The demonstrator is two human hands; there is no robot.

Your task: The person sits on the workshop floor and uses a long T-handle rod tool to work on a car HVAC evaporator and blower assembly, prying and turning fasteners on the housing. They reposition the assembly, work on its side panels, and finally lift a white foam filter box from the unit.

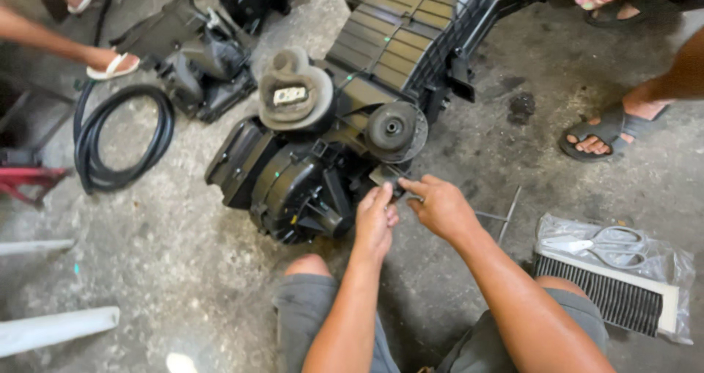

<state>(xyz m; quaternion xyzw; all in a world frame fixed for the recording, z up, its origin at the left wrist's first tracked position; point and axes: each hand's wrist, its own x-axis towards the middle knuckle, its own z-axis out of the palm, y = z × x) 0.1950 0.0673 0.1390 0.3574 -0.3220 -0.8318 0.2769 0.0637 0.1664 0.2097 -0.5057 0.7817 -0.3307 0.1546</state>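
Working at: the near edge of a black plastic blower housing (308,175) that lies on the concrete floor (183,270), just far of the person's knees.
Small part: a flat dark tab (386,175) at the housing's near right side, below a round black motor cap (392,127).
Left hand (375,219): fingers closed in a pinch, their tips on the tab's lower edge.
Right hand (440,206): forefinger and thumb closed toward the tab from the right; whether they truly grip it I cannot tell.
Step in hand: by my reading, freeing or seating this 1 tab with both hands.
Next move calls for: a steady pull or push along the tab's own line, with the housing kept from shifting.
Nearby: a pleated filter in a clear bag (612,285) to the right, a coiled black hose (121,138) far left, a second housing (194,57) beyond.
Other people: sandalled feet (605,134) stand at the far right and far left.
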